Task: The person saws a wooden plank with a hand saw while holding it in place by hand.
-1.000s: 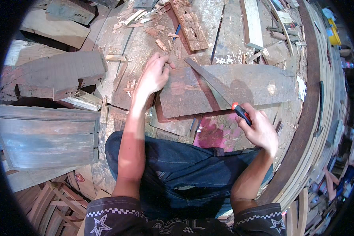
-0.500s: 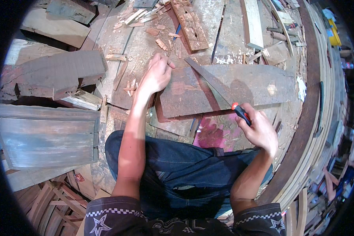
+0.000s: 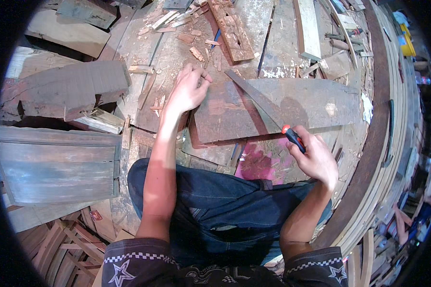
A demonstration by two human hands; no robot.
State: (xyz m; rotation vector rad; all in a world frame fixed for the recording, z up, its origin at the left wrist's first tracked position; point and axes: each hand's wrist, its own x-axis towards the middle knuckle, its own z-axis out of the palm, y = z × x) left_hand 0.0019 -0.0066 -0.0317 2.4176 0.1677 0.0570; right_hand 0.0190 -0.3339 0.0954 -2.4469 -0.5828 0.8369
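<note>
My right hand (image 3: 317, 156) is closed around the red-and-black handle of a flat file (image 3: 256, 97). The file's dark metal blade slants up and left above a weathered grey-brown board (image 3: 316, 103), throwing a shadow across it. The board lies crosswise in front of my legs, splintered at its left end. Beside that end, my left hand (image 3: 190, 88) hovers or rests with fingers loosely bent and a little apart; nothing shows in it. Whether its palm touches the board is hidden.
Wood chips (image 3: 196, 53) litter the worn plank floor beyond my left hand. A notched timber (image 3: 232, 33) and a pale beam (image 3: 306, 31) lie farther off. Stacked blocks (image 3: 76, 88) and a grey panel (image 3: 57, 165) stand at left. Long planks (image 3: 376, 119) curve along the right.
My left hand has shifted slightly to the left, its fingers a bit more spread. My right hand and the file stay where they were.
</note>
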